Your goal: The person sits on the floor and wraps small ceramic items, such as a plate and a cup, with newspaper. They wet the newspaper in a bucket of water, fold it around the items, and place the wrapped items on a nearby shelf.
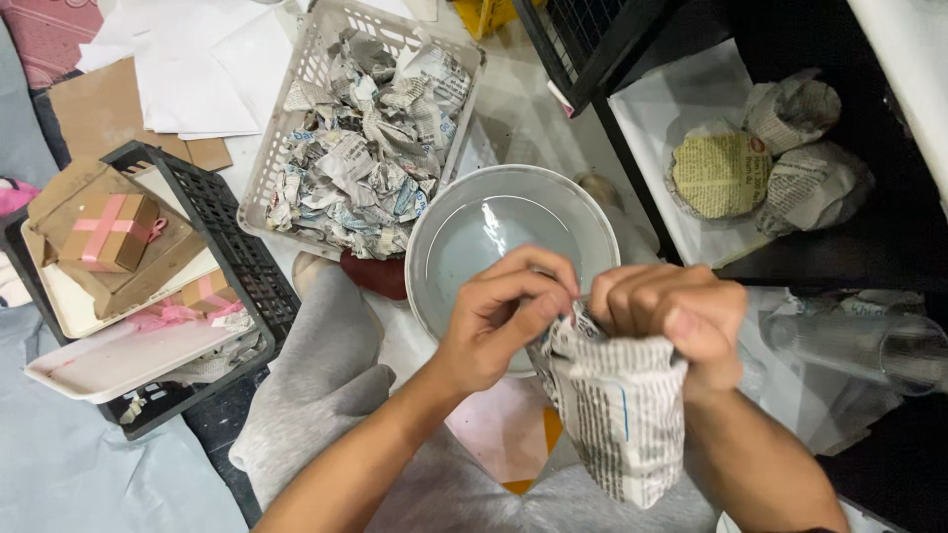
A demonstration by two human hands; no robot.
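Observation:
Both my hands work on a tall bundle wrapped in newspaper (620, 419) held upright over my lap. My left hand (506, 316) pinches the crumpled paper at the bundle's top edge. My right hand (676, 314) grips the top from the other side, fingers curled over it. What is inside the wrapping is hidden. Just beyond my hands sits a round white bowl (434, 232) with a smooth pale inside.
A white plastic basket (296, 89) of crumpled newspaper scraps stands behind the bowl. Three newspaper-wrapped bundles (765, 163) rest on white paper at the right. A black crate (232, 257) at the left holds trays and a brown gift box with a pink ribbon (107, 232). A clear glass (869, 345) lies at right.

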